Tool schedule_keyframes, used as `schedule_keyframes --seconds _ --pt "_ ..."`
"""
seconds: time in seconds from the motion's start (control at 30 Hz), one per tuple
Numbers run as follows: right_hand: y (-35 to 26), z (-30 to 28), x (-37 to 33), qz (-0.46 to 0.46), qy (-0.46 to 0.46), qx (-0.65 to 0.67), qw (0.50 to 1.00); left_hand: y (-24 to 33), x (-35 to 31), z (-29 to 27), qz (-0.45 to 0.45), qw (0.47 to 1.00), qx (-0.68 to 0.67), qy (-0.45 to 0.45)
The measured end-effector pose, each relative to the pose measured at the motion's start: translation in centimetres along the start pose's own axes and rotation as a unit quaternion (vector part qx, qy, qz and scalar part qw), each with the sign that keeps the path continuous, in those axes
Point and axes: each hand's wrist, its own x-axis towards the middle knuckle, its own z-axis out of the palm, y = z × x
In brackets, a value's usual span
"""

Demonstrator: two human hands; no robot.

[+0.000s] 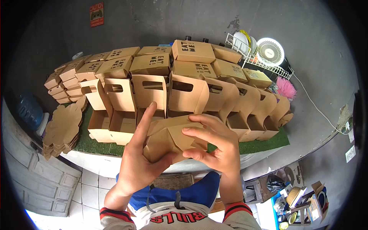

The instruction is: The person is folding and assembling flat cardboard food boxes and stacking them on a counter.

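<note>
Cardboard box (159, 144) in brown is held between the person's two hands, in front of the body and before the near edge of the tabletop (274, 143) with its green cover. The left hand (138, 153) grips its left side, thumb along the lower edge and forefinger stretched upward. The right hand (218, 147) has its fingers spread and bent, fingertips touching the right-hand panels; whether it pinches a flap I cannot tell.

Judging by its slanted, uneven panels, this box is only partly folded: some walls are raised, but it lacks the squared shape of its neighbours. Just beyond it, a curved row of open boxes (122, 95) stands shaped, each with a tall panel raised; handle slots show in several of them. Their tops are not closed. Behind these, closed boxes (150, 63) with dark printing are stacked several high toward the left, and look finished. At the left end lies a pile of flat cardboard sheets (63, 124), apparently unfolded, so a fair amount of folding seems left besides the box in hand.
</note>
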Motion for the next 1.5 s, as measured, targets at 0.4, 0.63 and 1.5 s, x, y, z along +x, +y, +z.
schedule_keyframes --seconds 0.4,0.63,1.5 --pt "-0.2 0.2 -0.2 -0.026 0.005 -0.059 0.998 0.2 0.2 0.1 0.011 1.0 -0.004 -0.011" --pt "-0.4 -0.1 -0.1 -0.056 0.026 -0.122 0.991 -0.2 0.4 0.8 0.003 1.0 -0.016 -0.001" --pt "0.0 -0.5 0.0 -0.089 0.015 -0.007 0.996 1.3 0.5 -0.3 0.044 0.999 -0.016 0.009"
